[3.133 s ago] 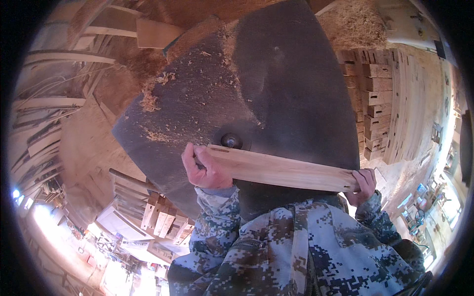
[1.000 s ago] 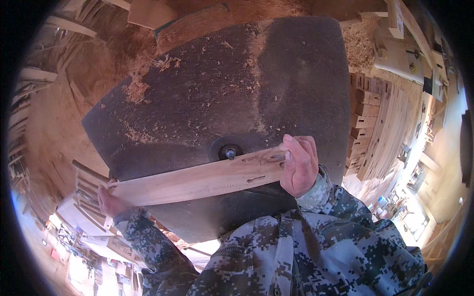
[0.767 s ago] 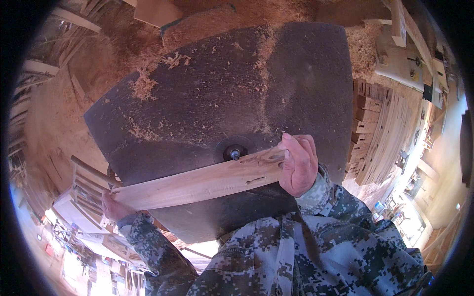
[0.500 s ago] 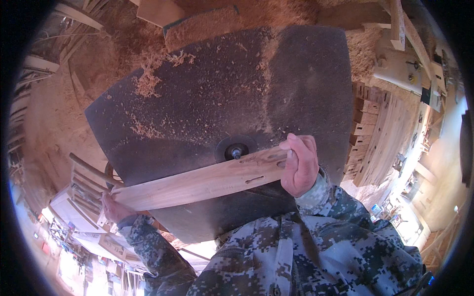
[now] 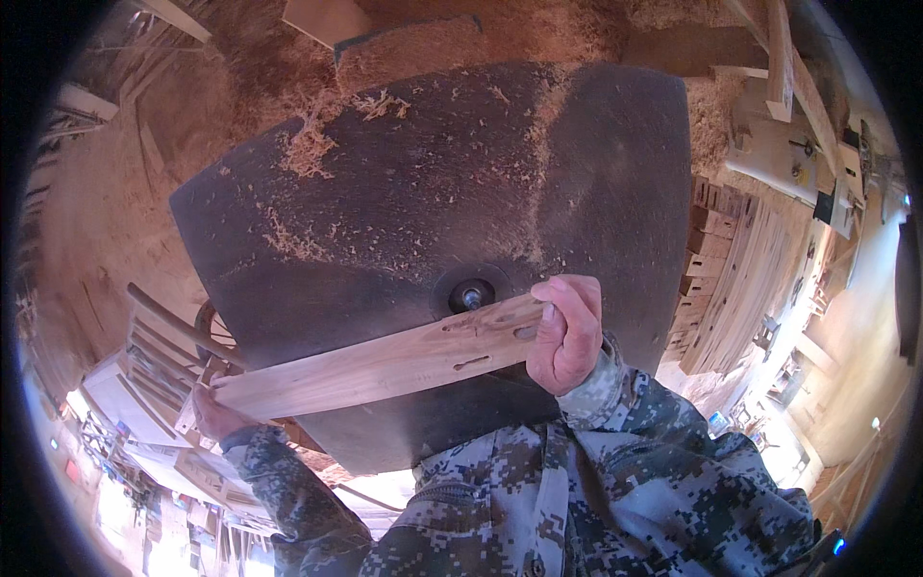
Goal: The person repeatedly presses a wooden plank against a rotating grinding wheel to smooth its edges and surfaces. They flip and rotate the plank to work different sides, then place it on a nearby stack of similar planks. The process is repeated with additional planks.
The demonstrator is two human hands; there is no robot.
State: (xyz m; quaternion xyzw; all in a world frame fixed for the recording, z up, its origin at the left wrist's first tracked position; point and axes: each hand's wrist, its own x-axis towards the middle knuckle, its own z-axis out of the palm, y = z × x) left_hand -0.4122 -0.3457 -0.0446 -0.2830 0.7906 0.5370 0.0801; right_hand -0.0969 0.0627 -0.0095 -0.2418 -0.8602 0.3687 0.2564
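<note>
A long wooden board (image 5: 385, 361) with slots and a hole near its right end spans between my hands. My left hand (image 5: 219, 413) grips the board's left end, just past the table's left edge. Around the right end closes my right hand (image 5: 567, 332), thumb on top. The board lies slanted over the near part of a dark machine table (image 5: 404, 192). Its far edge is close beside the spindle cutter (image 5: 471, 295), which rises from a round recess in the table. Whether board and cutter touch, I cannot tell.
Wood shavings (image 5: 306, 149) are scattered on the table and heaped behind it. To the right stands a stack of slotted boards (image 5: 721, 269). Slatted wooden pieces (image 5: 159, 341) stand beyond the left edge. Loose timber (image 5: 784, 67) leans at the far right.
My right hand and the board's right end have shifted slightly left and nearer relative to the spindle. Both hands keep their grip. The whole view has moved a little.
</note>
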